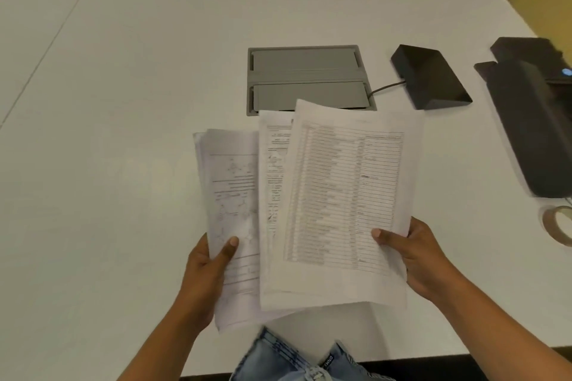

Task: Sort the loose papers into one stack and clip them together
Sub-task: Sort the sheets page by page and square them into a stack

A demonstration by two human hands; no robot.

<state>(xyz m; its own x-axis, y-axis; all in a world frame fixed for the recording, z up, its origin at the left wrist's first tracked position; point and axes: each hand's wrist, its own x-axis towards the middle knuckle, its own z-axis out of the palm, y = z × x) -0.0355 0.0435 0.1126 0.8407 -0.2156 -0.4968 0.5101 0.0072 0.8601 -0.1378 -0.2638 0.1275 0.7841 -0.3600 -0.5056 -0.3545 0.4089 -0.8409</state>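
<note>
1. Soft, even light fills the scene; the white worktop (123, 102) reads bright but slightly grey.
2. A faint, soft-edged shadow lies on it beneath the papers (340, 195), toward the near edge.
3. Print on the papers is smeared and unreadable.
4. The wide lens bows the worktop's edges; the dark device (526, 120) at the right edge looks blurred.

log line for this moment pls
phase: gathering | left hand: holds diagram sheets | right hand: holds table sheet | alignment: fanned, not squared | clipped: not yet
</note>
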